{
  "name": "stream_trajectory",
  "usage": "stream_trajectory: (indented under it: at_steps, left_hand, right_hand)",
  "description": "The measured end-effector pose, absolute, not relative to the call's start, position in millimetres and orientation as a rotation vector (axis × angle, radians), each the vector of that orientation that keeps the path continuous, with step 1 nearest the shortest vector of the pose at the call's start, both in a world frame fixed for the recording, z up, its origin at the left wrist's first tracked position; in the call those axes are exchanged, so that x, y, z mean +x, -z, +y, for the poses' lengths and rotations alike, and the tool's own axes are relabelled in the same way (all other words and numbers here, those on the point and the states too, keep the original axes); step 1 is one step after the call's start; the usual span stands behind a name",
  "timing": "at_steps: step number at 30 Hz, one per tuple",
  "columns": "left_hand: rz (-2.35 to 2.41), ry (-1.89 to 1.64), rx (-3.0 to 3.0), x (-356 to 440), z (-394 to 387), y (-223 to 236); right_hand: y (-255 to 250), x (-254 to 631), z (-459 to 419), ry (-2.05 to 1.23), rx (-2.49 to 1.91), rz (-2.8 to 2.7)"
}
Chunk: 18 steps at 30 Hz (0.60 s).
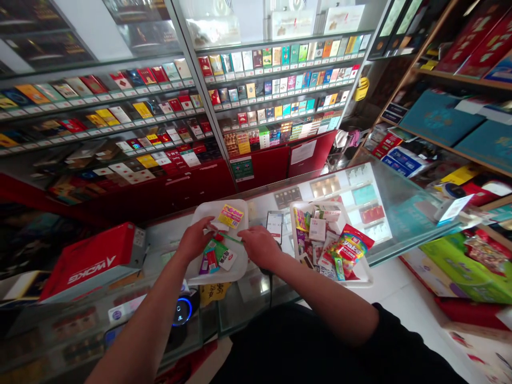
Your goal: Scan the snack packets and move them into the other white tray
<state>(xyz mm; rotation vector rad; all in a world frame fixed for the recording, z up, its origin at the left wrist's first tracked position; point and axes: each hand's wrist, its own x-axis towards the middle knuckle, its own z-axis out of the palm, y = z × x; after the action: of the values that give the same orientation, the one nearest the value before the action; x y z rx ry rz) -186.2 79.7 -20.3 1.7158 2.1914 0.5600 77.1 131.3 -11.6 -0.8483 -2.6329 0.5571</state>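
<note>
Over the left white tray [242, 266], my left hand [197, 239] and my right hand [259, 246] are both closed. Pinched between their fingertips is a slim green and red packet [232, 238], stretched across the tray; its kind is too small to tell. A yellow and pink candy packet [232, 216] lies at the tray's far side. Below the hands lie a green and white snack packet [224, 255] and a purple and red packet [208, 261]. Right of my right hand, a second white tray [362, 274] bears several snack packets, among them a rainbow-coloured candy bag [352, 246].
Both trays stand on a glass counter [404, 213]. A phone [274, 225] lies between them. A red box [96, 261] is on the left, with a blue-lit round device [183, 311] nearer me. Shelves of cigarette packs [280, 85] rise behind.
</note>
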Motion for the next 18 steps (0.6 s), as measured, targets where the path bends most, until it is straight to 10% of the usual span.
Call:
stream_trajectory:
  at_steps: [18]
  left_hand:
    - [2.278,-0.465,1.789,-167,56,-10]
  right_hand:
    - [5,68,104,-0.527,-0.653,-2.618]
